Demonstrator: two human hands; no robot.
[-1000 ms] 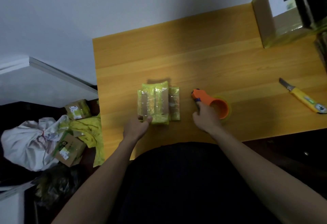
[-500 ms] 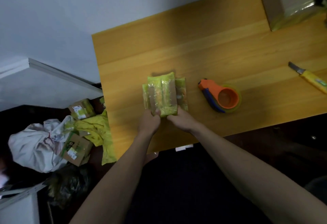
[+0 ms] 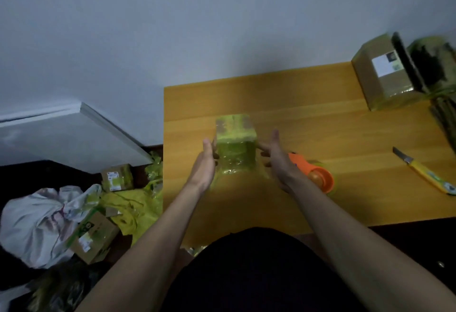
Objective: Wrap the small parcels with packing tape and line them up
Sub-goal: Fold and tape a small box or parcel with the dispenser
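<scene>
A bundle of small yellow-green parcels (image 3: 235,146), bound with clear and brown tape, stands tilted up on the wooden table (image 3: 308,119), blurred by motion. My left hand (image 3: 206,161) presses flat against its left side with straight fingers. On the bundle's right edge, my right hand (image 3: 275,156) holds it with fingers bent toward the edge and the thumb pointing up. The orange tape dispenser (image 3: 318,179) lies on the table just right of my right wrist, untouched.
A yellow utility knife (image 3: 424,173) lies at the table's right. A cardboard box (image 3: 385,74) and dark packages stand at the back right corner. On the floor to the left are small boxes (image 3: 117,178), yellow wrapping and a white bag (image 3: 37,223).
My right hand left the tape dispenser and joined the left on the parcels. Both hands then raised the bundle from lying flat to standing tilted on end.
</scene>
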